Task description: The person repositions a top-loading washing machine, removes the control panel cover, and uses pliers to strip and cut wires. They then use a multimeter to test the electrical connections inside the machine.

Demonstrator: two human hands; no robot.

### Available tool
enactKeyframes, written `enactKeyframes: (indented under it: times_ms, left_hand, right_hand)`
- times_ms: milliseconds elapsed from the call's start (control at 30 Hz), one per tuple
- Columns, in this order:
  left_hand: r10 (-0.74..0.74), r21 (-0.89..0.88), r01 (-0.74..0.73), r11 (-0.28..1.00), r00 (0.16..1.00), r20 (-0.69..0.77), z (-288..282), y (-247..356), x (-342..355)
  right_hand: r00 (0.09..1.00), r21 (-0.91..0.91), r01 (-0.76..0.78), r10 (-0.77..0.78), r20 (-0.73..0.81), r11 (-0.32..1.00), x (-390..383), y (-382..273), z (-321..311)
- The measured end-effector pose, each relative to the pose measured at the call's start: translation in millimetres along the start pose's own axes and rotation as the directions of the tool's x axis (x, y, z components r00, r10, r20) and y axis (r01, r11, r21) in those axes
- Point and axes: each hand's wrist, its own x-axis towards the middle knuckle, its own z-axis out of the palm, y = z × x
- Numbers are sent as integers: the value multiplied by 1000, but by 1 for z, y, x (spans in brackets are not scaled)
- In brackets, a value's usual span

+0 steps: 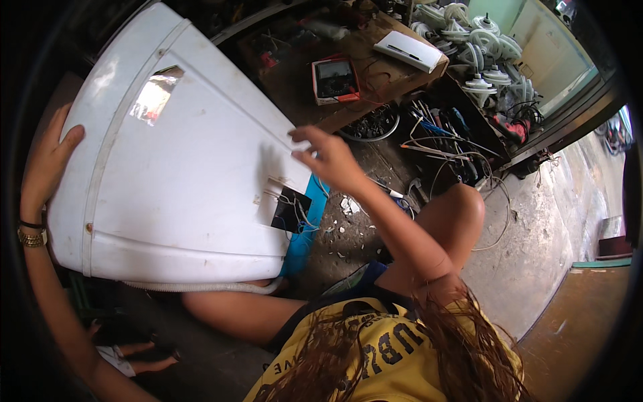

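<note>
A big white plastic appliance housing point(181, 174) leans in front of me, with a blue base point(301, 248) along its right end. My left hand point(50, 157) grips its far left edge, thumb on the visible face and the other fingers partly hidden. Over the right edge, my right hand point(325, 157) is raised with fingers apart and slightly bent, holding nothing; it is a little blurred. Below that hand, a dark square opening point(291, 209) in the housing shows thin loose wires point(301, 214). A pale ribbed hose point(201, 287) runs under the near edge.
A multimeter point(335, 79) in a red box and a white pad point(408, 50) with a pen rest on a wooden bench point(375, 40). White pulley parts point(485, 47) pile up behind. Tools and cables point(449, 127) fill a dark tray; a round bowl point(372, 124) holds small parts.
</note>
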Motion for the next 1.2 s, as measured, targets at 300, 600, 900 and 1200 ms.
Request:
enactKeyframes:
  times_ms: [300, 600, 900, 1200]
  left_hand:
    - [-27, 131, 41, 991, 994, -105, 1, 70, -41]
    - [263, 2, -277, 961, 911, -319, 17, 93, -54]
    - [391, 178, -349, 920, 849, -356, 24, 113, -63]
    - [391, -12, -411, 912, 875, -287, 18, 109, -55]
  right_hand:
    - [941, 286, -328, 338, 16, 900, -13, 60, 18]
    - [707, 70, -702, 680, 197, 709, -156, 223, 97]
    - [466, 219, -885, 784, 410, 411, -170, 191, 77]
    - [806, 102, -590, 591, 23, 801, -162, 228, 132]
